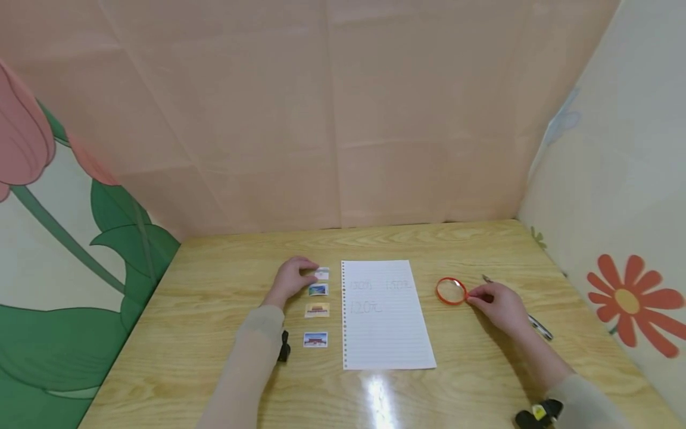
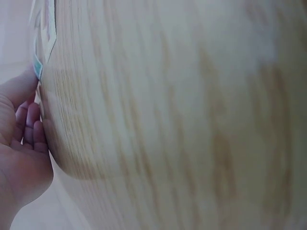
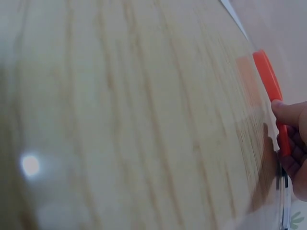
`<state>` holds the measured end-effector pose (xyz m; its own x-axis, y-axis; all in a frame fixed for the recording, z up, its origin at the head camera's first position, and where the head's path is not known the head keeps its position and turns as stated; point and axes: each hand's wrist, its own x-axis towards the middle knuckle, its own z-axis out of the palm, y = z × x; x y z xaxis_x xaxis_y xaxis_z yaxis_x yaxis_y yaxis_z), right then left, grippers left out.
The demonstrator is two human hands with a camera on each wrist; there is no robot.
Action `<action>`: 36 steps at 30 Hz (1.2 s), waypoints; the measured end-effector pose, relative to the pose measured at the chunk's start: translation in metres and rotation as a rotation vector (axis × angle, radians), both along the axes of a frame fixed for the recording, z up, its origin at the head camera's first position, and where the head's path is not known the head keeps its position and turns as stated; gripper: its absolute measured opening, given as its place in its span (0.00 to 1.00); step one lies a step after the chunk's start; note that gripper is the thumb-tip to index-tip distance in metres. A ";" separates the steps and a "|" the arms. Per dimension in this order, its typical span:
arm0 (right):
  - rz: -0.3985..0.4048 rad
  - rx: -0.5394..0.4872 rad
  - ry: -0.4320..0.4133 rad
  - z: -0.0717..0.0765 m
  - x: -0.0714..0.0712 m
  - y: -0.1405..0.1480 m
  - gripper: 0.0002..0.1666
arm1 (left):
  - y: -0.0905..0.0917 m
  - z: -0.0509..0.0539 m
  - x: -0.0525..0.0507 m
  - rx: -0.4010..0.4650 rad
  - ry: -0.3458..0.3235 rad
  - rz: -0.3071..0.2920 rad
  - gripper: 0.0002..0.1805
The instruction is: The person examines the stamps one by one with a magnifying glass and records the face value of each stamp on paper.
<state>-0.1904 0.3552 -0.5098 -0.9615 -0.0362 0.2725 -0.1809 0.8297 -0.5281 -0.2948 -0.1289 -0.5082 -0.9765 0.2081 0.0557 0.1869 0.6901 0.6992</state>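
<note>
Near the back of the table, my left hand [image 1: 289, 280] pinches a small pale postage stamp [image 1: 322, 273] at its left side, thumb and forefinger at its edges. Below it in a column lie a blue-green stamp [image 1: 318, 289], a yellow stamp [image 1: 317, 310] and a stamp with a red building [image 1: 315, 339]. My right hand [image 1: 498, 304] grips a red-rimmed magnifying glass [image 1: 451, 291] by its handle, just above the table. In the right wrist view its red rim [image 3: 268, 76] appears edge-on. From the left wrist, the left hand [image 2: 21, 139] partly hides the stamps.
A lined sheet of paper [image 1: 386, 333] with handwritten figures lies between the stamps and the magnifying glass. A pen [image 1: 540, 328] lies partly hidden under the right hand. Walls [image 1: 343, 119] close off the wooden table [image 1: 214, 333] at the back and sides.
</note>
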 end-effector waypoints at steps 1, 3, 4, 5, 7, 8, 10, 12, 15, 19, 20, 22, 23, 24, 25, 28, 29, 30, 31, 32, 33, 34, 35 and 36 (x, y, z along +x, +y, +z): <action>-0.002 0.004 0.005 -0.001 0.000 0.001 0.05 | 0.000 0.000 0.000 0.000 0.000 0.000 0.17; -0.003 0.010 0.018 -0.002 0.001 0.002 0.05 | 0.000 0.000 0.000 0.003 -0.002 0.003 0.18; -0.003 0.015 0.026 -0.002 0.001 0.003 0.04 | 0.001 0.001 0.001 0.003 -0.002 0.003 0.17; -0.004 0.019 0.033 -0.002 0.001 0.003 0.04 | 0.001 0.001 0.001 0.004 -0.002 0.003 0.18; -0.007 0.033 0.045 -0.003 0.001 0.004 0.04 | 0.001 0.002 0.001 0.006 0.003 0.000 0.17; -0.006 0.038 0.048 -0.004 0.001 0.005 0.04 | 0.002 0.002 0.001 0.005 0.004 -0.001 0.18; -0.004 0.044 0.052 -0.005 0.001 0.006 0.04 | 0.002 0.002 0.001 0.006 0.003 -0.001 0.18; -0.001 0.046 0.048 -0.005 0.001 0.007 0.03 | 0.001 0.002 0.000 0.002 0.004 0.000 0.18; 0.003 0.038 0.036 -0.005 0.002 0.007 0.03 | 0.001 0.001 -0.001 0.000 -0.003 0.004 0.18; 0.012 0.022 0.029 -0.004 0.003 0.007 0.04 | 0.001 0.001 -0.001 -0.001 -0.008 0.007 0.18; 0.016 0.019 0.032 -0.005 0.003 0.008 0.05 | 0.001 0.001 -0.001 0.000 -0.011 0.009 0.18; 0.022 0.011 0.047 -0.005 0.004 0.009 0.06 | 0.001 0.001 0.000 0.001 -0.014 0.009 0.18; 0.024 0.002 0.053 -0.005 0.004 0.010 0.07 | 0.002 0.001 0.000 0.001 -0.015 0.010 0.18; 0.023 -0.010 0.058 -0.005 0.004 0.011 0.08 | 0.002 0.001 0.000 0.002 -0.015 0.010 0.18; 0.022 -0.024 0.063 -0.004 0.005 0.012 0.09 | 0.002 0.001 0.000 0.001 -0.015 0.009 0.17; 0.004 -0.084 0.060 -0.001 0.006 0.014 0.11 | 0.002 0.000 0.000 0.003 -0.009 0.007 0.17; -0.003 -0.103 0.059 0.000 0.006 0.016 0.11 | 0.002 -0.001 0.000 0.004 -0.007 0.006 0.17; -0.012 -0.114 0.061 0.001 0.006 0.017 0.11 | 0.002 -0.001 0.000 0.006 -0.007 0.007 0.17; -0.019 -0.125 0.064 0.002 0.006 0.019 0.12 | 0.002 -0.001 0.000 0.009 -0.007 0.006 0.17; -0.028 -0.134 0.067 0.003 0.006 0.021 0.12 | 0.002 -0.001 0.000 0.011 -0.008 0.007 0.17; -0.035 -0.145 0.065 0.004 0.006 0.023 0.13 | 0.002 -0.001 0.000 0.013 -0.007 0.006 0.17; -0.044 -0.146 0.066 0.005 0.005 0.026 0.14 | 0.002 -0.001 0.000 0.015 -0.006 0.005 0.17; -0.047 -0.147 0.062 0.006 0.004 0.029 0.14 | 0.002 -0.001 0.000 0.017 -0.007 0.005 0.17; -0.049 -0.147 0.056 0.006 0.004 0.031 0.15 | 0.002 -0.002 0.000 0.017 -0.007 0.005 0.17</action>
<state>-0.1865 0.3865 -0.5036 -0.9443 0.0542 0.3245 -0.1749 0.7529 -0.6345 -0.2948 -0.1271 -0.5097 -0.9779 0.2025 0.0529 0.1790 0.6786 0.7123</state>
